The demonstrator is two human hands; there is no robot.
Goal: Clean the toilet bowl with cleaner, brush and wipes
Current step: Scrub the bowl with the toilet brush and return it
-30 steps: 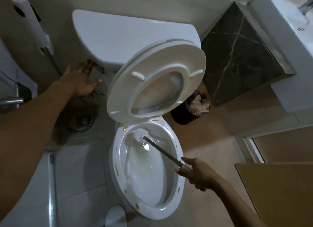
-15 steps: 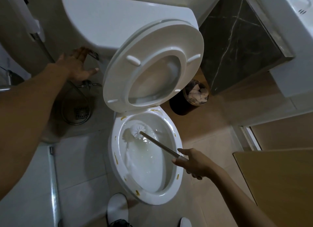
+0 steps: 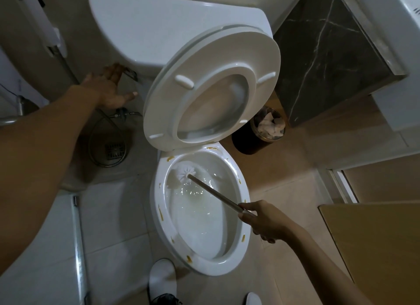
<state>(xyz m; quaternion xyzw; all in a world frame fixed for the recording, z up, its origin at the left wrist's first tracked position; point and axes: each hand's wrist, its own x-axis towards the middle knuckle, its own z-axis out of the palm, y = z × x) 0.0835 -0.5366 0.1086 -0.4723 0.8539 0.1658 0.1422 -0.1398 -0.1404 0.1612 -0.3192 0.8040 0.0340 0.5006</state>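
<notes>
Toilet brush held inside the bowl

The brush handle (image 3: 216,194) is grasped by the right hand (image 3: 264,220) at 4 o'clock; its white head (image 3: 184,171) is pressed against the toilet bowl (image 3: 244,191) wall at 12. The left hand (image 3: 109,88), fingers released, is spread by the flush lever (image 3: 130,73) at 10.

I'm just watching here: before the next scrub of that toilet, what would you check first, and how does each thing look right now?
1. Seat and lid raised off the bowl: ok.
2. Right hand grips the brush handle: ok.
3. Brush head inside the bowl, at the back wall: ok.
4. Yellow-brown spots on the rim gone: not ok.
5. Left hand touching the flush lever: cannot tell.
6. Slippered foot out from under the bowl's front: not ok.
</notes>
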